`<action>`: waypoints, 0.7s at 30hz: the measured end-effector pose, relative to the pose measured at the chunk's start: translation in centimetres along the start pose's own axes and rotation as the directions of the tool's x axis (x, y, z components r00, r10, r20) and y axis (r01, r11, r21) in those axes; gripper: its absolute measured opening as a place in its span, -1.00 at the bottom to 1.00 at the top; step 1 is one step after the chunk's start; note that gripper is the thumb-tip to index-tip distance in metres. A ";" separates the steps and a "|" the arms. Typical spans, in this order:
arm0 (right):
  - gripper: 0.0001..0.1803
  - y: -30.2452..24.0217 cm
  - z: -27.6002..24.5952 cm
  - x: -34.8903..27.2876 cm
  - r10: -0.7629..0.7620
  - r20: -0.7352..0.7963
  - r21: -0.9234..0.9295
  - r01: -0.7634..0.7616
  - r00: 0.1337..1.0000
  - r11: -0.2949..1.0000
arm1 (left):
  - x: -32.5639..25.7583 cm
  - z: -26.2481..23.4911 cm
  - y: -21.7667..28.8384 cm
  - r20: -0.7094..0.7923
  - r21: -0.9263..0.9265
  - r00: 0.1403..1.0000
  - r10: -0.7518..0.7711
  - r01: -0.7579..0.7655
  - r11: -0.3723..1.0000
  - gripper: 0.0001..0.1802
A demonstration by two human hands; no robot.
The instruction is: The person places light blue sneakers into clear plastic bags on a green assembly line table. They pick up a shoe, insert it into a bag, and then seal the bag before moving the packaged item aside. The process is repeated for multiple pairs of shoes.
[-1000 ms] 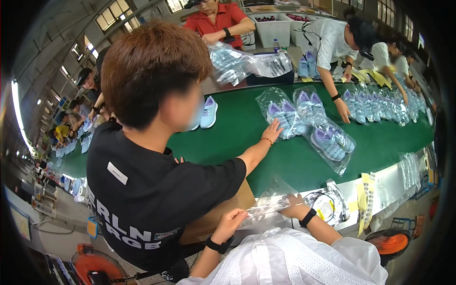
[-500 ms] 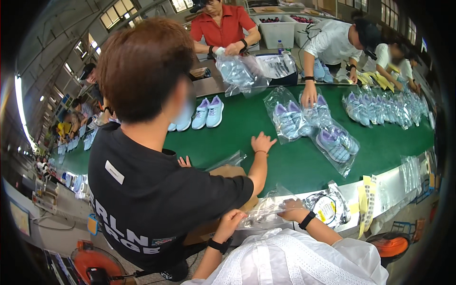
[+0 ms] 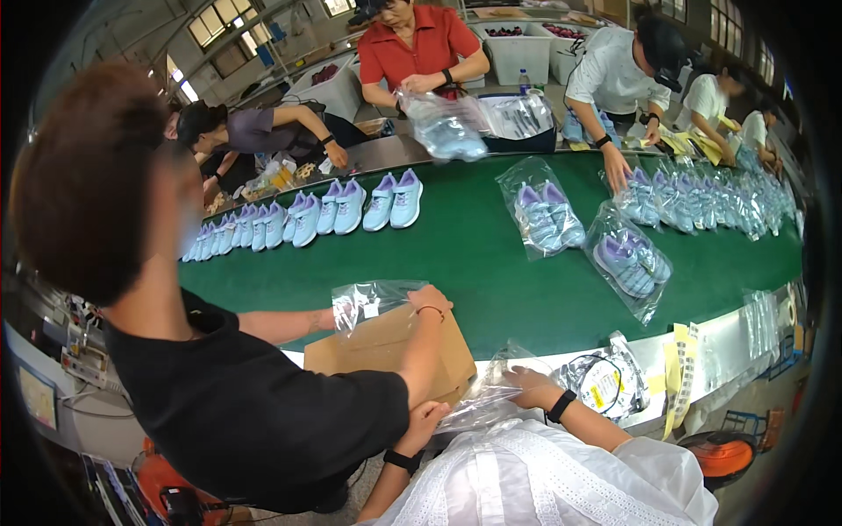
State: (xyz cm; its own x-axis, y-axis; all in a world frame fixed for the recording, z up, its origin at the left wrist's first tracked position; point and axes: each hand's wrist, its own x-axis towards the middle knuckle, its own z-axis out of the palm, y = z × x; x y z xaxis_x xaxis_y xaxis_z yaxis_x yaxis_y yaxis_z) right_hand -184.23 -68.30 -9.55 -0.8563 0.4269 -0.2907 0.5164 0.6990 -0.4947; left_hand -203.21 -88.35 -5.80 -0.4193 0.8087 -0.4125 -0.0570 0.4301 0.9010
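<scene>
A clear plastic bag [image 3: 481, 405] lies stretched between my two hands, just in front of my white clothing. My left hand [image 3: 427, 422] pinches its left side, close beside the black sleeve of a co-worker. On the bag's right edge, my right hand [image 3: 531, 387] has its fingers closed, partly hidden by the shiny film. No shoe shows inside this bag. Beyond it, two bagged pairs of light blue shoes, a nearer pair [image 3: 628, 265] and a farther pair [image 3: 545, 217], rest on the green conveyor belt [image 3: 491, 302].
At left, a co-worker in black [image 3: 263, 394] leans across with a cardboard box [image 3: 351, 355] and another clear bag [image 3: 373, 302]. Unbagged shoes [image 3: 346, 206] line the belt's far left. Yellow label strips [image 3: 678, 377] and packets [image 3: 605, 386] lie along the near metal edge. Other workers stand opposite.
The co-worker in black has shifted left, drawing both arms over the cardboard box. More unbagged shoes now show. The worker opposite has moved a bagged pair to the right. My hands stay nearly in place.
</scene>
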 end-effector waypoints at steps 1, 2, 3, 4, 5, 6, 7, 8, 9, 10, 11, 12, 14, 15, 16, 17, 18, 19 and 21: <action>-0.47 -0.4 0.1 0.8 -0.009 -0.042 0.069 0.012 0.999 0.998 | 0.0 -0.3 0.1 -0.028 0.041 0.999 0.029 -0.028 0.999 -0.74; -0.46 -1.0 0.0 2.0 -0.015 -0.085 0.136 0.027 0.996 0.990 | 0.2 -0.6 0.2 -0.045 0.082 0.997 0.055 -0.051 0.995 -0.75; -0.44 -1.8 0.0 3.3 -0.021 -0.124 0.202 0.045 0.992 0.978 | 0.4 -0.7 0.3 -0.063 0.072 0.997 0.053 -0.049 0.996 -0.76; -0.43 -2.7 0.0 4.3 -0.048 -0.152 0.218 0.081 0.987 0.973 | 0.6 -0.8 0.4 -0.080 0.063 0.995 0.055 -0.050 0.997 -0.76; -0.43 -3.7 0.0 5.4 -0.078 -0.180 0.233 0.119 0.981 0.965 | 0.8 -0.8 0.5 -0.099 0.053 0.994 0.056 -0.051 0.997 -0.76; -0.42 -4.2 0.4 6.5 -0.109 -0.205 0.249 0.160 0.973 0.955 | 1.3 -0.9 0.4 -0.133 0.026 0.990 0.052 -0.049 0.998 -0.73; -0.39 -3.9 1.7 7.9 -0.169 -0.168 0.260 0.209 0.971 0.943 | 2.1 -1.1 -0.5 -0.144 -0.002 0.989 0.024 -0.024 1.000 -0.73; -0.36 -3.3 3.8 9.8 -0.225 -0.137 0.278 0.255 0.965 0.926 | 3.4 -1.3 -1.6 -0.149 -0.024 0.989 -0.004 0.000 1.000 -0.73; -0.33 -4.2 5.1 11.1 -0.313 -0.095 0.291 0.327 0.945 0.899 | 3.5 -1.8 -2.0 -0.188 -0.057 0.982 -0.031 0.021 0.998 -0.73; -0.33 -4.4 6.5 10.6 -0.307 -0.143 0.260 0.335 0.941 0.906 | 3.2 -1.1 -2.6 -0.224 -0.011 0.971 0.089 -0.094 0.996 -0.75; -0.32 -5.4 5.3 9.8 -0.406 -0.058 0.230 0.408 0.912 0.884 | 2.8 -1.6 -2.4 -0.237 0.097 0.970 0.050 -0.027 0.995 -0.74; -0.27 -6.0 7.0 10.1 -0.363 -0.161 0.214 0.392 0.918 0.895 | 2.9 -1.9 -3.7 -0.248 0.188 0.965 0.090 -0.043 0.981 -0.74; -0.11 -4.5 8.9 9.8 -0.366 -0.049 0.221 0.367 0.929 0.904 | 3.1 -2.3 -5.8 -0.268 0.099 0.961 0.066 -0.041 0.994 -0.73; 0.00 -5.8 8.3 7.8 -0.304 -0.201 0.120 0.331 0.931 0.936 | 2.6 -2.9 -6.7 -0.290 0.050 0.955 0.067 -0.055 0.997 -0.74; 0.04 -7.0 6.8 6.3 -0.267 -0.050 0.293 0.269 0.962 0.918 | 2.0 -2.8 -7.8 -0.299 -0.001 0.952 0.062 -0.066 0.998 -0.75; 0.05 -7.8 6.2 5.6 -0.252 0.052 0.382 0.214 0.966 0.899 | 1.6 -2.7 -9.1 -0.300 -0.047 0.952 0.058 -0.076 0.996 -0.75; 0.07 -8.5 5.6 4.9 -0.229 0.152 0.456 0.138 0.961 0.879 | 1.0 -2.9 -9.4 -0.316 -0.043 0.946 0.070 -0.088 0.995 -0.77; 0.06 -8.9 5.6 4.4 -0.219 0.196 0.464 0.106 0.956 0.880 | 0.6 -3.1 -9.7 -0.308 -0.070 0.951 -0.001 -0.021 0.997 -0.77; -0.02 -7.5 7.1 4.8 -0.327 0.150 0.348 0.260 0.933 0.901 | -0.8 -3.1 -9.4 -0.281 -0.114 0.949 -0.141 0.113 0.987 -0.77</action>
State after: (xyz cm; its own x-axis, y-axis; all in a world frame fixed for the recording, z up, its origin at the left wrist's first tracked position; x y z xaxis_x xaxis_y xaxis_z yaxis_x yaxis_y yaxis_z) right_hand -192.22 -75.56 -13.02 -0.9690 0.0831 -0.2325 0.2398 0.5406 -0.8064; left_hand -205.14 -94.28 -13.48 -0.6449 0.5942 -0.4806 -0.2065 0.4700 0.8582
